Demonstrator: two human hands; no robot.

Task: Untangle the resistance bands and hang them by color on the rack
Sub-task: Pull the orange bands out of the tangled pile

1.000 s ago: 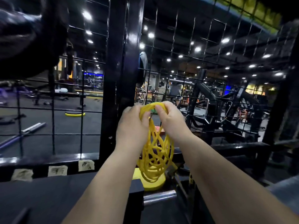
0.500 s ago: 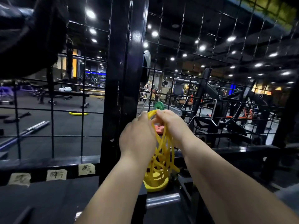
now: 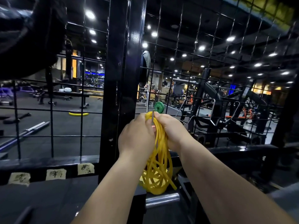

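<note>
A bundle of yellow resistance bands [image 3: 159,160] hangs in loose loops between my hands, in front of a black wire-grid rack [image 3: 191,75]. My left hand [image 3: 136,135] and my right hand [image 3: 171,130] both grip the top of the bundle, close together. A thin metal hook [image 3: 152,118] of the rack sticks up between my fingers at the top of the loops. The lower loops dangle down to about the height of a steel bar end.
A thick black upright post [image 3: 119,78] stands just left of my hands. More metal hooks [image 3: 186,110] hang on the grid to the right. Three paper labels [image 3: 55,174] are taped on a black ledge at the lower left. A steel bar end [image 3: 161,200] juts out below.
My hands have moved closer together and slightly down against the grid, bringing the top of the yellow bands onto the thin hook. The loops hang narrower than before.
</note>
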